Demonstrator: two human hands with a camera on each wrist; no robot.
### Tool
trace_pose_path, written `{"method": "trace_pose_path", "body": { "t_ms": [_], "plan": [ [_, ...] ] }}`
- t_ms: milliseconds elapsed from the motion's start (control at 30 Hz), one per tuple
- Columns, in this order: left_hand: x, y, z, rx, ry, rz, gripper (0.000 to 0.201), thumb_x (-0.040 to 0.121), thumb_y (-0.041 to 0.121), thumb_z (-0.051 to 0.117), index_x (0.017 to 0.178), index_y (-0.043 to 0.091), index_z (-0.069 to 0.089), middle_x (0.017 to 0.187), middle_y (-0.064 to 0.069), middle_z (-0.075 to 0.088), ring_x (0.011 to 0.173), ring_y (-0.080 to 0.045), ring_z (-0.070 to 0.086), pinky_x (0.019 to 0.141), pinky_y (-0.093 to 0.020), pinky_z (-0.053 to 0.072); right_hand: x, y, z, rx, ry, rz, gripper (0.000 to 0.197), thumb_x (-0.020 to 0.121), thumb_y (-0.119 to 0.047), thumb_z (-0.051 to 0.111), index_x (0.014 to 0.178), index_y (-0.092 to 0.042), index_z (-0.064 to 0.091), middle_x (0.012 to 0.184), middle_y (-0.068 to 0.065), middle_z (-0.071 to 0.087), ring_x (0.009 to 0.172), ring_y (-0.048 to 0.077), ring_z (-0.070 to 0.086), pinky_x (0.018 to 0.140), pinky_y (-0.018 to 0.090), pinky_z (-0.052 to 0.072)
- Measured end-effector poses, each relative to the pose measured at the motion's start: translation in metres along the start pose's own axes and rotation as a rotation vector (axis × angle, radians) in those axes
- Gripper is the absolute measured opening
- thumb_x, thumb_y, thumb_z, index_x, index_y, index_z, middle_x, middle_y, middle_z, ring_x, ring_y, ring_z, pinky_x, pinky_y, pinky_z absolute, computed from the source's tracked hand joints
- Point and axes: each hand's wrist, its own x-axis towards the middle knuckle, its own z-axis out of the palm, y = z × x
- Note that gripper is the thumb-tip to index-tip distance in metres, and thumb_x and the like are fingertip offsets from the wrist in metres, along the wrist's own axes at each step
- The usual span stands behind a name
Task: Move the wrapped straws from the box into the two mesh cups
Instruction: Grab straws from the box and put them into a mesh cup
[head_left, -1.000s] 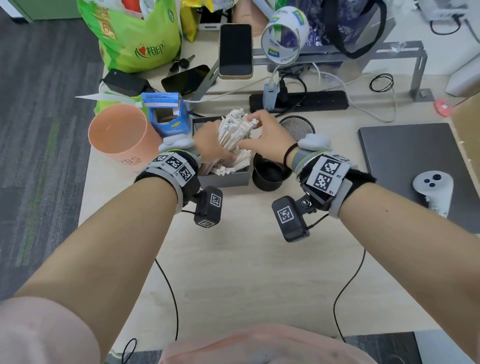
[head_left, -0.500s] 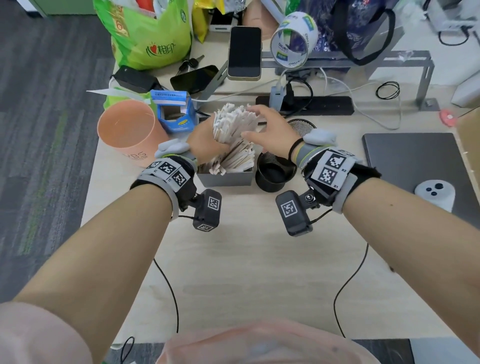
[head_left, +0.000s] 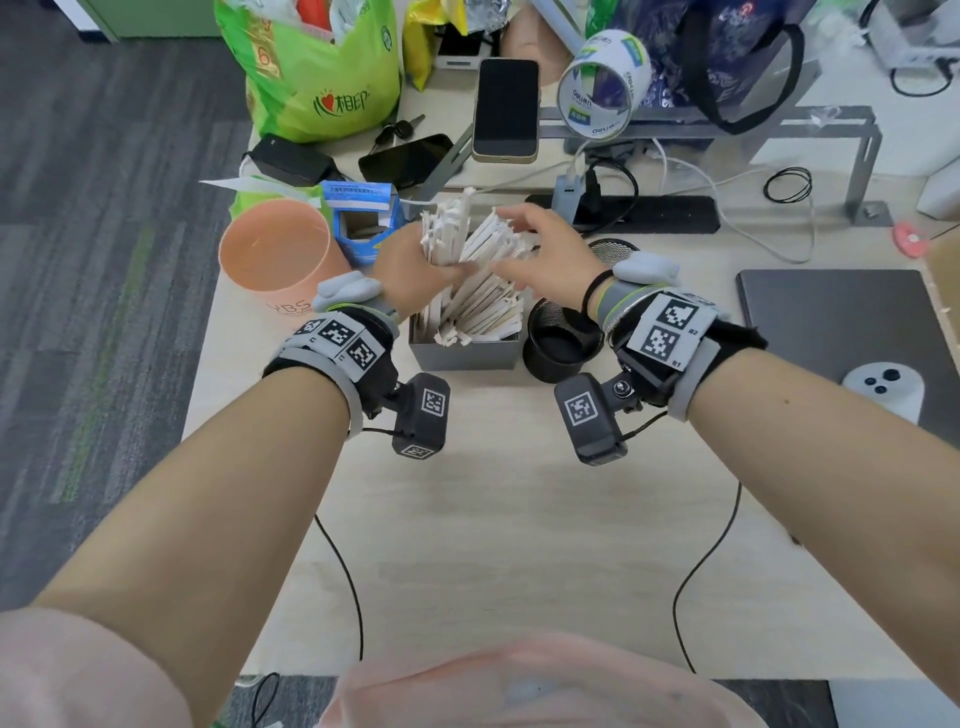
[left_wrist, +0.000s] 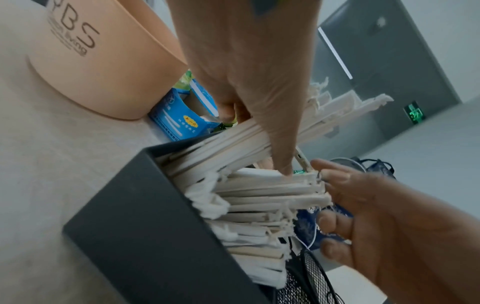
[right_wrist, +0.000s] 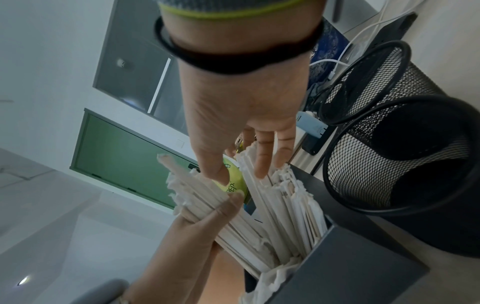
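A dark grey box (head_left: 462, 353) (left_wrist: 135, 232) (right_wrist: 345, 273) stands mid-table, stuffed with white wrapped straws (head_left: 483, 301) (left_wrist: 259, 197) (right_wrist: 283, 214). My left hand (head_left: 415, 265) (left_wrist: 254, 115) grips a thick bundle of straws (head_left: 447, 228) (right_wrist: 192, 191), tilted up out of the box. My right hand (head_left: 540, 249) (right_wrist: 244, 144) hovers with fingers spread, its fingertips at the tops of the straws left in the box. Two black mesh cups stand right of the box: the near one (head_left: 561, 343) (right_wrist: 405, 170) and the far one (head_left: 613, 249) (right_wrist: 374, 82), both without straws.
An orange cup (head_left: 275, 260) and a blue carton (head_left: 363, 223) stand left of the box. Behind are a power strip (head_left: 649, 213), cables, phones (head_left: 506, 109) and a green bag (head_left: 317, 67). A laptop (head_left: 841, 332) with a white controller (head_left: 883, 389) lies at the right.
My left hand has lifted its bundle of straws higher and away from the rest. My right hand has let go of the straws and spread its fingers.
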Motion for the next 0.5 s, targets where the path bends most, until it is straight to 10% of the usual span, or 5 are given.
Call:
{"method": "trace_pose_path", "body": {
  "t_ms": [200,500],
  "plan": [
    [-0.002,-0.0074,0.0009,0.17,-0.186,-0.048,0.032,0.082,0.02,0.064,0.111,0.007,0.063,0.106,-0.015,0.067,0.093,-0.024,0.061,0.075,-0.029,0.045,0.0008,0.0031,0.0029,-0.15,-0.053,0.062,0.061,0.083,-0.019,0.063,0.139,-0.017,0.04,0.145,0.01,0.037,0.133,0.021,0.04,0.111,0.028,0.031],
    [0.0006,-0.0105,0.0003,0.184,-0.194,-0.068,0.034,0.084,0.038,0.065,0.103,0.009,0.065,0.087,-0.004,0.062,0.085,-0.02,0.062,0.07,-0.028,0.044,0.0018,-0.0004,0.0048,-0.166,-0.087,0.097,0.063,0.082,-0.014,0.061,0.14,-0.015,0.036,0.146,0.012,0.034,0.135,0.022,0.037,0.106,0.023,0.03]
  ]
}}
